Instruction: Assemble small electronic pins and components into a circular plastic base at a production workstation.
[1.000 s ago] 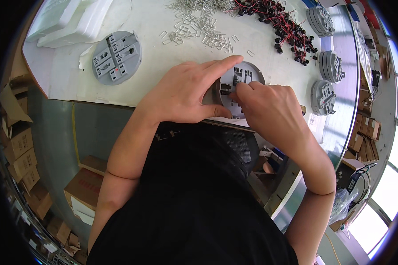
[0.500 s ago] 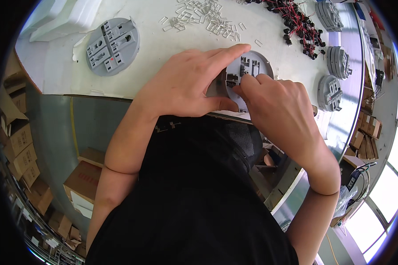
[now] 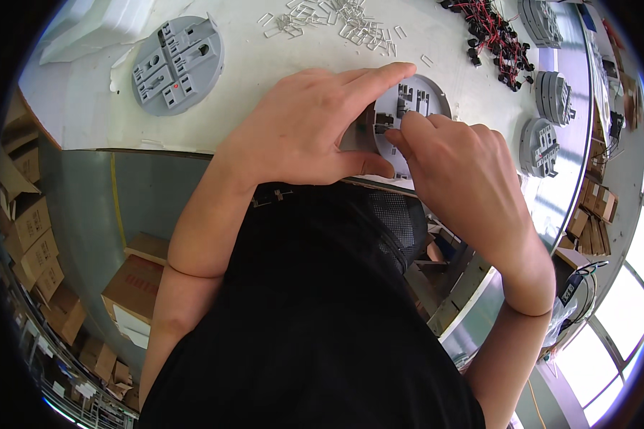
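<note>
A round grey plastic base (image 3: 438, 102) with slots and raised blocks rests near the table's front edge. My left hand (image 3: 300, 129) grips its left side, the index finger along the far rim and the thumb at the near rim. Over the middle of the base, my right hand (image 3: 469, 168) is closed in a pinch, its fingertips at a dark slotted block on it. Whatever sits between those fingertips is hidden. Off to the left lies a second round grey base (image 3: 175, 68), its slotted face up, apart from both hands.
Beyond my hands lies a pile of U-shaped metal clips (image 3: 361, 28). Black parts with red wires (image 3: 490, 43) are heaped at the far right. Several more grey bases (image 3: 553, 96) stand along the right edge. White foam blocks (image 3: 96, 36) sit at the far left; a cardboard box (image 3: 132, 286) stands below the table.
The view has shifted slightly. Both hands keep their places on the base, and the right fingertips have shifted a little, showing more of the dark block.
</note>
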Motion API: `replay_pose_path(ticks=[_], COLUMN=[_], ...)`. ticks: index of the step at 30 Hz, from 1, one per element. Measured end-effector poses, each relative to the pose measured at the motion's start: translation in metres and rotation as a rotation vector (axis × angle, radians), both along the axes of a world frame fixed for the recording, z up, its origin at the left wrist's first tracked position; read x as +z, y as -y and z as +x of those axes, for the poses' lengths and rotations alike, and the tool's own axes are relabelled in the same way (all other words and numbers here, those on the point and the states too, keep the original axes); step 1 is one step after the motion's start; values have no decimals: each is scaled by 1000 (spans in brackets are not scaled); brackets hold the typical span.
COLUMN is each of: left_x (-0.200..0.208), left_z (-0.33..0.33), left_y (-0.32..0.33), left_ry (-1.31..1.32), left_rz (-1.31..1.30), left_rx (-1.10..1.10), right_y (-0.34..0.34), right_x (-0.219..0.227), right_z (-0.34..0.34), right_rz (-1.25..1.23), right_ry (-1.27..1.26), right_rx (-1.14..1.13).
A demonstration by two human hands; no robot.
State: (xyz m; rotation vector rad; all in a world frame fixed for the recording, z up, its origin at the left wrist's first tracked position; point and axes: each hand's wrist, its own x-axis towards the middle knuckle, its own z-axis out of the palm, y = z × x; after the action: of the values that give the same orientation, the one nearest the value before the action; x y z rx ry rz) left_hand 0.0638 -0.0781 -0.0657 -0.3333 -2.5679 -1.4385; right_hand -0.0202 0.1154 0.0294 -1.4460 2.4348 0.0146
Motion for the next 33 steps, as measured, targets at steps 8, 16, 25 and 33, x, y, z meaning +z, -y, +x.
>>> replay_pose_path(ticks=[8,16,25,33], left_x=[-1,2,-1,-3], left_z=[1,2,-3,1], left_y=[-2,2,1,-2], left_ry=[-56,103,-19,-77], left_rz=[5,-54,-4,7], left_rx=[11,-51,2,11], right_y=[0,-4,0,-4], right_x=[1,-9,-4,-4], right_z=[4,-1,-3,1], right_rz=[35,36,-6,38], right_ry=[-114,-6,-15,-37], right_rx=[67,22,-6,15])
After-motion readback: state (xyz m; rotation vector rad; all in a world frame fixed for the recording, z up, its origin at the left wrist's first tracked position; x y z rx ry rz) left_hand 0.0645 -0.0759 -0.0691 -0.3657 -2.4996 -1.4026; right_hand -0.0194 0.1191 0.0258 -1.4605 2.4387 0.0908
